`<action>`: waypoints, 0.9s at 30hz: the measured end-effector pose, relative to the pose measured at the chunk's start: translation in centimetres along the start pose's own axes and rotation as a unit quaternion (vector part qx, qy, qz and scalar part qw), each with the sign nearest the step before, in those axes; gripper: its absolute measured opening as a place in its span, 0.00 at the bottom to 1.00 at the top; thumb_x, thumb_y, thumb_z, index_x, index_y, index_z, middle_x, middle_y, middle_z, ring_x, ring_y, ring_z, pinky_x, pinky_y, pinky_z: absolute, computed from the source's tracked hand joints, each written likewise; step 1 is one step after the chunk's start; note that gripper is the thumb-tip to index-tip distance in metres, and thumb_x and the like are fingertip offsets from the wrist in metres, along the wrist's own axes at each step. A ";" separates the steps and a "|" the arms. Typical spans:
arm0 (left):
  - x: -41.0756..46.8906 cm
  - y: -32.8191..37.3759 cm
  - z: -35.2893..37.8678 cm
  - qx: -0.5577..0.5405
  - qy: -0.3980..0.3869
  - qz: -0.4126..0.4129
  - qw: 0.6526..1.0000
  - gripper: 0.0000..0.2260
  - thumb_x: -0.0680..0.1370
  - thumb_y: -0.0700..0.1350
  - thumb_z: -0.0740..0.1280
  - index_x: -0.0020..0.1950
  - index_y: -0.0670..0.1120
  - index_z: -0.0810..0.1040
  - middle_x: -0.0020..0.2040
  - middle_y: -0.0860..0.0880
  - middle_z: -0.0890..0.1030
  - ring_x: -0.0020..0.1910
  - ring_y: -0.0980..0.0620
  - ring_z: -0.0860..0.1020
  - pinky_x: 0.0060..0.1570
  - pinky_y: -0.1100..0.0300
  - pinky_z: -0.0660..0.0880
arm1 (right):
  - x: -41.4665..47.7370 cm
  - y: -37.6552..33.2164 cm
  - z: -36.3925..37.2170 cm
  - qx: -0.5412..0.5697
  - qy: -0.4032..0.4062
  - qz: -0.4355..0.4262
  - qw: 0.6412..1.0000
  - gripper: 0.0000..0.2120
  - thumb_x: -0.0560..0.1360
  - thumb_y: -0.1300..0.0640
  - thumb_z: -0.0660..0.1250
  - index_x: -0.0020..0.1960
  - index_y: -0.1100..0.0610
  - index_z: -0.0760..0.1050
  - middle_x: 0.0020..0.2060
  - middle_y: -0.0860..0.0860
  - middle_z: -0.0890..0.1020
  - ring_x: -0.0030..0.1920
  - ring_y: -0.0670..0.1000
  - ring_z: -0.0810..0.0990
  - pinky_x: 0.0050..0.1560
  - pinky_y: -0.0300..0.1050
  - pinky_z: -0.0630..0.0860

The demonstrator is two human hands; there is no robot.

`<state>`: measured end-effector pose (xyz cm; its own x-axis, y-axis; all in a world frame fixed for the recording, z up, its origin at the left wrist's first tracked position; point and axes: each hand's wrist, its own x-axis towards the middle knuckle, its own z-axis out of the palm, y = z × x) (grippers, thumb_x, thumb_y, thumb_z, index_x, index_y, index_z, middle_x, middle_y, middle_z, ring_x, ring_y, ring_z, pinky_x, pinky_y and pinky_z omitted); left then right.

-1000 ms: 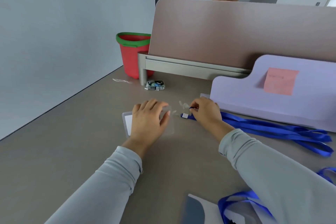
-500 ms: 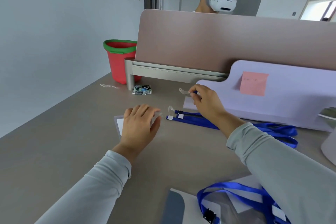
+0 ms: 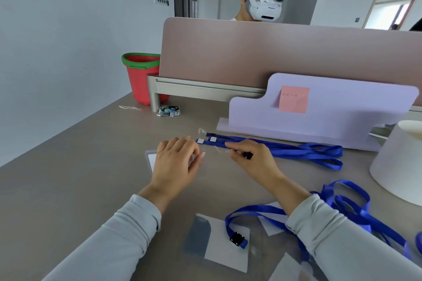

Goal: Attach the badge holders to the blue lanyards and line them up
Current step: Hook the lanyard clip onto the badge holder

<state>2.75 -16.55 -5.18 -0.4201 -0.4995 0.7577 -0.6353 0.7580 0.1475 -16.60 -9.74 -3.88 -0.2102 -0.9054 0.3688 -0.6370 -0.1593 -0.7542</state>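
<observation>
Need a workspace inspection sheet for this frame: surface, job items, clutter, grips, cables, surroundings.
Surface: grey desk, mostly bare on the left.
Job's things: blue lanyards by the lilac stand; badge holder under the left hand; loose lanyard near the front edge.
Clutter: small packet, clear wrapper.
Grips: left hand flat on the holder; right hand pinching a clear clip.
Cables: nothing seen.
Surroundings: red bucket, pink divider, person behind it.

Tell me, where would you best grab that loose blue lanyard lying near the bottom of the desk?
Probably by the black clip at the end of the near lanyard, coming from above. The clip is the one stiff part and lies flat on a white card, clear of both hands; the ribbon is limp and tangles to the right.
</observation>
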 end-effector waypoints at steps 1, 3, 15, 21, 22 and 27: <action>-0.2 0.2 -0.1 -0.003 -0.001 0.003 1.000 0.09 0.74 0.51 0.61 0.38 0.47 0.72 0.36 0.52 0.77 0.34 0.49 0.75 0.40 0.58 0.66 | -0.4 0.2 0.3 0.018 -0.006 0.014 1.000 0.10 0.73 0.57 0.69 0.54 0.50 0.80 0.41 0.44 0.81 0.41 0.41 0.76 0.44 0.29 0.72; -0.5 0.5 -0.3 -0.018 0.002 0.005 1.000 0.07 0.73 0.51 0.61 0.39 0.48 0.72 0.35 0.53 0.76 0.33 0.51 0.74 0.40 0.59 0.65 | -0.9 0.6 0.7 0.037 -0.010 0.046 0.998 0.08 0.73 0.56 0.69 0.52 0.50 0.80 0.43 0.42 0.81 0.45 0.39 0.78 0.45 0.29 0.73; -1.2 0.9 -0.5 0.010 -0.056 0.048 0.997 0.21 0.62 0.49 0.77 0.47 0.52 0.68 0.43 0.52 0.77 0.39 0.51 0.75 0.45 0.60 0.63 | -1.4 1.7 1.1 0.018 -0.009 0.041 0.999 0.09 0.73 0.59 0.69 0.52 0.51 0.80 0.44 0.43 0.80 0.46 0.37 0.77 0.45 0.23 0.72; -1.0 0.7 -0.6 0.025 -0.087 0.071 0.993 0.26 0.58 0.53 0.79 0.48 0.53 0.68 0.44 0.53 0.77 0.40 0.50 0.77 0.46 0.60 0.59 | -1.7 1.6 1.2 0.028 -0.018 0.022 0.999 0.06 0.72 0.59 0.70 0.48 0.51 0.81 0.43 0.45 0.82 0.46 0.40 0.79 0.46 0.24 0.73; -1.0 0.7 -0.6 0.023 -0.087 0.073 0.993 0.26 0.58 0.53 0.79 0.48 0.53 0.68 0.44 0.53 0.77 0.40 0.50 0.77 0.47 0.60 0.59 | -1.7 1.5 1.2 0.027 -0.022 0.016 0.999 0.06 0.72 0.59 0.70 0.48 0.51 0.81 0.43 0.45 0.82 0.46 0.40 0.79 0.47 0.25 0.73; -1.0 0.8 -0.5 0.004 -0.089 0.081 0.993 0.24 0.59 0.51 0.79 0.47 0.54 0.68 0.43 0.54 0.78 0.39 0.52 0.76 0.46 0.62 0.58 | -1.9 1.1 1.2 0.028 -0.034 -0.010 0.999 0.06 0.72 0.60 0.70 0.48 0.52 0.81 0.41 0.43 0.82 0.44 0.38 0.80 0.47 0.26 0.73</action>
<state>3.02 -15.27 -5.48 -0.6243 -0.4375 0.6472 -0.5544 0.8318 0.0275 -15.97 -8.68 -6.10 -0.1460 -0.9265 0.3469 -0.5974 -0.1969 -0.7774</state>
